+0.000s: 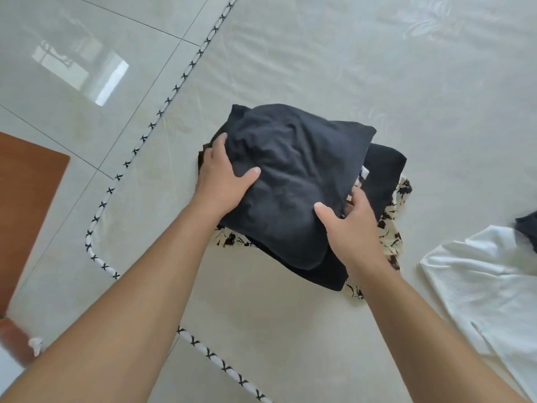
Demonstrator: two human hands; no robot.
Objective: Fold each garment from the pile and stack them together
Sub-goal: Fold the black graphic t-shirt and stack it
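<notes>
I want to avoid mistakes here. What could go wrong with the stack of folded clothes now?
1. The dark folded garment on top looks lumpy, so it may slide off when the left hand and right hand let go.
2. The stack beneath sits unevenly, with the patterned garment sticking out, so it may lean.

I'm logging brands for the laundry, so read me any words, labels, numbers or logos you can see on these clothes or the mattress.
None can be read.
Folded dark grey top garment, gripped by the left hand and right hand: no print or label shows.
Cream garment with black pattern: abstract marks, not letters.
White textured shirt: no text shows.
Small white tag in the stack: too small to read.
</notes>
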